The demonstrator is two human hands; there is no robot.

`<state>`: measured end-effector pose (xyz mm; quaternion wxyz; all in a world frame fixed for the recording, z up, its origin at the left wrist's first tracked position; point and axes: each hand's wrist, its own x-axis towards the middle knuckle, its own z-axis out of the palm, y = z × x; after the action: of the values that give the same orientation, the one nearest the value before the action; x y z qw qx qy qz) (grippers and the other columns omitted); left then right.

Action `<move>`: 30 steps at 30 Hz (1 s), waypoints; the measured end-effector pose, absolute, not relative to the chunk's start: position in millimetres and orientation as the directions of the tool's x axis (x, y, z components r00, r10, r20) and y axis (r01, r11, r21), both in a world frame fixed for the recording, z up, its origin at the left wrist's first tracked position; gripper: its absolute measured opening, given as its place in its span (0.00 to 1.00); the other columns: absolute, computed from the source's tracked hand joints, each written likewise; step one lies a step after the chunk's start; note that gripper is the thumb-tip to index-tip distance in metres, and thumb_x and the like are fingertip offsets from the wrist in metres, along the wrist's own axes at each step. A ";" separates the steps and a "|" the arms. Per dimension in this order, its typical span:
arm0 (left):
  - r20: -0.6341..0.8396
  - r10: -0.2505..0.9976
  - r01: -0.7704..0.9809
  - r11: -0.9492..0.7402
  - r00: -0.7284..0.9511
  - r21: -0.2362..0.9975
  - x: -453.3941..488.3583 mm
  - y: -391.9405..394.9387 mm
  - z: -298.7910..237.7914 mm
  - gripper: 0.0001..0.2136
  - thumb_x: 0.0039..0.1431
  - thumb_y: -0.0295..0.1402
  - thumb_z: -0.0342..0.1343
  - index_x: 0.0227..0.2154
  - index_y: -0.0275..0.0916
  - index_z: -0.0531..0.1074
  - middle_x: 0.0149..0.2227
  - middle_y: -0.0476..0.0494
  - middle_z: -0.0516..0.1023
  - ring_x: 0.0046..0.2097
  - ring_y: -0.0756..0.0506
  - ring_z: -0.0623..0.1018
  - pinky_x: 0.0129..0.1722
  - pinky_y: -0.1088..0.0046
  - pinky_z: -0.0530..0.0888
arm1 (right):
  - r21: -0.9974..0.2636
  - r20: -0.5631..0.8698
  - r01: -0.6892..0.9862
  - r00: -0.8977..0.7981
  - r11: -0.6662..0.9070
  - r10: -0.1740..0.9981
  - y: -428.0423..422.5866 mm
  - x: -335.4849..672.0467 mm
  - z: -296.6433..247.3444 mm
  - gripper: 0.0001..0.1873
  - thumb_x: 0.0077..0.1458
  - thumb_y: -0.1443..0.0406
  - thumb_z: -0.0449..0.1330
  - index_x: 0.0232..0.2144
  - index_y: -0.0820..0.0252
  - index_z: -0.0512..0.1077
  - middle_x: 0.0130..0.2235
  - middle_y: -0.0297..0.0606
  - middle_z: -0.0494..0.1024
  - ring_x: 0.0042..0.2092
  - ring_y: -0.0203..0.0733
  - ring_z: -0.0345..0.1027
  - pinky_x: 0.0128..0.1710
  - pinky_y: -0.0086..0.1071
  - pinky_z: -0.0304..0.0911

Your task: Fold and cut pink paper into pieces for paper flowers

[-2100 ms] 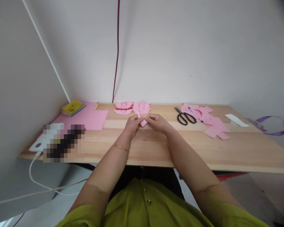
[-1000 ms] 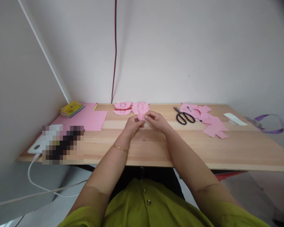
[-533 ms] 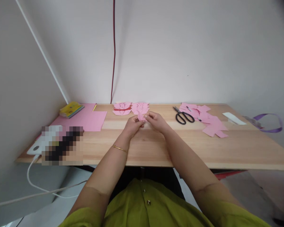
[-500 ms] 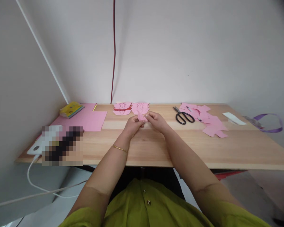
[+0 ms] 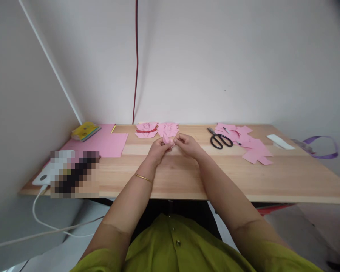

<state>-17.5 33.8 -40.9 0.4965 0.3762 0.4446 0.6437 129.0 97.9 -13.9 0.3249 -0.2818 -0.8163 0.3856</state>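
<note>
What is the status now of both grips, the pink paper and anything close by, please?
Left grip: pinching the folded pink paper. Right grip: at its right side, contact unclear. Creased pink pieces just beyond; black-handled scissors farther right, apart.

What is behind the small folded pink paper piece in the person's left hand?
Behind the small folded pink paper piece in the left hand lies a larger pink paper shape with jagged sides. Part of its near edge, covered by the piece, cannot be seen.

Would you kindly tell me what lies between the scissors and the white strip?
In the head view, pink paper pieces lie between the scissors and the white strip.
</note>
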 end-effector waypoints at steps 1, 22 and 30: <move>0.048 0.973 -0.319 -0.120 -0.225 0.940 -18.0 34.2 -41.4 0.12 0.40 0.33 0.66 0.29 0.34 0.74 0.27 0.48 0.74 0.29 0.52 0.71 0.33 0.75 0.67 | -0.806 0.311 0.218 -0.635 0.550 0.707 97.8 128.9 -14.2 0.11 0.54 0.59 0.53 0.26 0.60 0.67 0.26 0.33 0.67 0.29 0.35 0.58 0.31 0.29 0.54; -0.031 0.930 -0.415 -0.133 -0.366 0.900 -19.2 35.1 -37.7 0.10 0.34 0.30 0.67 0.19 0.33 0.72 0.21 0.49 0.73 0.25 0.52 0.70 0.29 0.75 0.67 | -0.831 0.275 0.170 -0.702 0.530 0.657 97.0 127.3 -14.7 0.11 0.56 0.59 0.52 0.31 0.62 0.67 0.28 0.33 0.68 0.31 0.36 0.59 0.33 0.29 0.55; -0.009 0.932 -0.381 -0.140 -0.362 0.914 -20.0 36.8 -41.5 0.10 0.35 0.31 0.67 0.19 0.34 0.72 0.21 0.49 0.73 0.25 0.52 0.71 0.29 0.74 0.68 | -0.842 0.296 0.173 -0.644 0.510 0.706 95.2 124.0 -18.4 0.12 0.52 0.58 0.56 0.30 0.61 0.67 0.26 0.31 0.67 0.28 0.34 0.57 0.29 0.28 0.53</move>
<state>-20.0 36.8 -41.5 0.4754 0.3046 0.4518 0.6907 124.0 95.2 -18.4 0.3225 -0.2722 -0.8069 0.4132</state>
